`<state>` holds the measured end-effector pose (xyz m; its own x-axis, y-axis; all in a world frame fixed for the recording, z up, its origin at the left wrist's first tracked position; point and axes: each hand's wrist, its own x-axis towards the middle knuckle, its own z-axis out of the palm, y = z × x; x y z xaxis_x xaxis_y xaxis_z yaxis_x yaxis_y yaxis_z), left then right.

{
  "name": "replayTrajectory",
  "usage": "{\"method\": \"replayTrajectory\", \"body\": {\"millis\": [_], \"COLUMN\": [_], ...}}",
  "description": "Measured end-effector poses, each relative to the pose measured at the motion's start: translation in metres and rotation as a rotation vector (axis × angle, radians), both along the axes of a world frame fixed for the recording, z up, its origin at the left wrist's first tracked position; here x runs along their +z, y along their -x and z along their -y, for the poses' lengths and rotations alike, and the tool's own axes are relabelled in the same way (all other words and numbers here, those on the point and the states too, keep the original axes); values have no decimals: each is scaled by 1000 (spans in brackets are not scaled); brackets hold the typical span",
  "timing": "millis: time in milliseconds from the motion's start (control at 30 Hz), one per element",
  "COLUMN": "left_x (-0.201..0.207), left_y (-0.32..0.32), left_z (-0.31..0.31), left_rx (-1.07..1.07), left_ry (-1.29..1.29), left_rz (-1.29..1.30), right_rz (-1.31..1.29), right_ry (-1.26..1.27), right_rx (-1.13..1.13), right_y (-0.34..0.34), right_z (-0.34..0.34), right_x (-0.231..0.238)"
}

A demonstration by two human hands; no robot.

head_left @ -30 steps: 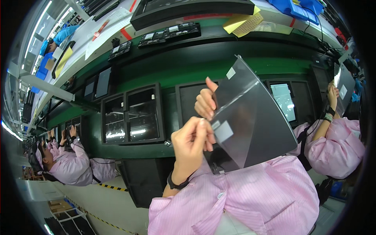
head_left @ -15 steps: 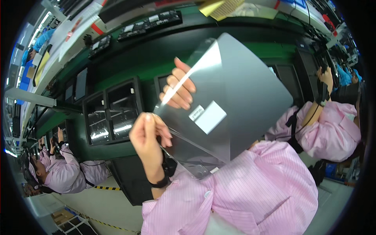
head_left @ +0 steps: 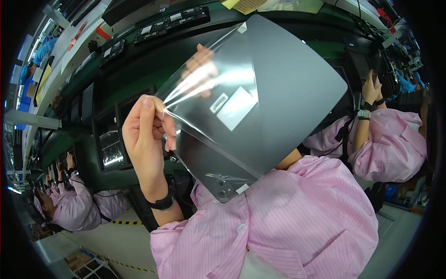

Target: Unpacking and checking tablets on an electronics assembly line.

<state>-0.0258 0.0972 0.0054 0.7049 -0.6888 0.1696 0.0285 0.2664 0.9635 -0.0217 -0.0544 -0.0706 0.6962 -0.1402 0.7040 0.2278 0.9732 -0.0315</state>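
Note:
A flat grey tablet (head_left: 297, 88), tilted, hangs in front of me with its back toward me; a round-lens camera cluster sits at its lower corner. Clear film (head_left: 204, 125) with white labels on it is lifted off the left part of the tablet and still lies against its middle. My left hand (head_left: 147, 125), a black band on its wrist, pinches the film's edge between thumb and fingers. My right hand (head_left: 197, 72) grips the tablet's far left edge; its fingers show through the film, while its palm and most of that forearm are hidden behind the tablet.
Black trays (head_left: 111, 144) rest on the green bench beyond my left hand. Circuit boards (head_left: 172, 25) lie along the back, near a yellow piece (head_left: 244, 5). Co-workers in pink sit at the right (head_left: 390, 144) and left (head_left: 76, 207).
My left hand has drawn the film left and up, stretching it away from the tablet. The tablet and my right hand have moved slightly up and left, and the film now covers the right fingers.

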Motion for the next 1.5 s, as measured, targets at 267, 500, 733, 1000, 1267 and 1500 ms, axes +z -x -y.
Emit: {"method": "replayTrajectory", "body": {"millis": [267, 500, 733, 1000, 1267, 1500], "left_x": [21, 9, 7, 31, 42, 41], "left_y": [21, 62, 47, 15, 6, 1], "left_z": [7, -21, 5, 51, 70, 68], "left_rx": [156, -5, -450, -309, -149, -144], "left_ry": [-2, 97, 37, 100, 237, 174], "left_rz": [100, 1185, -267, -246, -110, -68], "right_rz": [-484, -800, -824, -829, -789, -808], "right_ry": [138, 511, 557, 640, 637, 665], "right_rx": [-545, -1101, -1097, -1075, -883, -839], "right_y": [4, 33, 39, 36, 34, 32], "right_z": [24, 49, 44, 23, 10, 10], "right_x": [-6, 0, 19, 18, 3, -2]}}
